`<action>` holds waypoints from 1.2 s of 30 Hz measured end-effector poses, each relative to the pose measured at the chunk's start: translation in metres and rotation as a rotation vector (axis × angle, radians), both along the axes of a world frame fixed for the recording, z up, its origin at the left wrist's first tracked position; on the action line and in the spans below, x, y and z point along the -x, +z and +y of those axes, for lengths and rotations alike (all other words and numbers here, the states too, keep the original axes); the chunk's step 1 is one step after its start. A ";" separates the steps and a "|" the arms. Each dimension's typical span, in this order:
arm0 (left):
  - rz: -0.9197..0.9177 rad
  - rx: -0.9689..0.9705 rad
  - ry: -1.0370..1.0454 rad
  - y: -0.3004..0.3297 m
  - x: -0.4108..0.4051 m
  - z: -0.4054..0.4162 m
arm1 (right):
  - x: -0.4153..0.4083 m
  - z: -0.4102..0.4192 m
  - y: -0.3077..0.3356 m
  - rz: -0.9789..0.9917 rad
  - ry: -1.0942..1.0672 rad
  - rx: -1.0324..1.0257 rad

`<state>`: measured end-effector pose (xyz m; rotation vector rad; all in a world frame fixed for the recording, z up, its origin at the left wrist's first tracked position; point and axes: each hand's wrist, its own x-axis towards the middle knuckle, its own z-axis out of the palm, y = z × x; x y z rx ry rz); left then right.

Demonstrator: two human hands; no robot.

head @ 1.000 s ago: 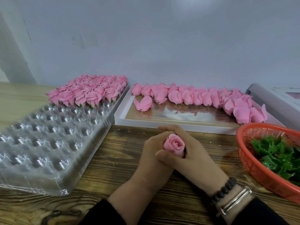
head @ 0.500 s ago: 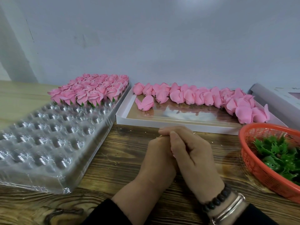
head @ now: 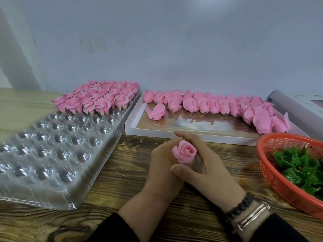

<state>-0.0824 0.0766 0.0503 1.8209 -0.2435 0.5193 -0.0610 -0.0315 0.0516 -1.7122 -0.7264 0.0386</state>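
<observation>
One rose (head: pixel 185 152), left hand (head: pixel 161 165), right hand (head: pixel 210 171)

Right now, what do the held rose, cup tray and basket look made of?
Rose: matte pink foam or soft paper-like sheet, by its dull, thick curled petals. Tray: thin clear glossy plastic, see-through with bright glints in the cups. Basket: orange moulded plastic mesh, smooth rim.

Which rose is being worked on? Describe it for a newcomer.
On the wooden table, in front of the shallow white cardboard box, the left hand and right hand meet. They hold one pink artificial rose head. Only this rose lies in no tray or box.
</observation>
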 end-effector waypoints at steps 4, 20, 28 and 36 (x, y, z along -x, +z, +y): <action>-0.039 -0.197 0.103 -0.004 -0.001 -0.001 | 0.006 0.006 0.003 -0.163 -0.154 -0.122; 0.292 -0.163 -0.212 0.005 0.007 -0.007 | 0.002 -0.004 0.008 -0.208 0.022 0.227; 0.101 -0.235 0.056 0.003 0.001 -0.003 | 0.003 0.003 0.000 -0.075 -0.114 -0.095; 0.134 -0.384 -0.013 0.005 0.000 -0.011 | 0.002 0.003 0.006 -0.232 -0.096 0.175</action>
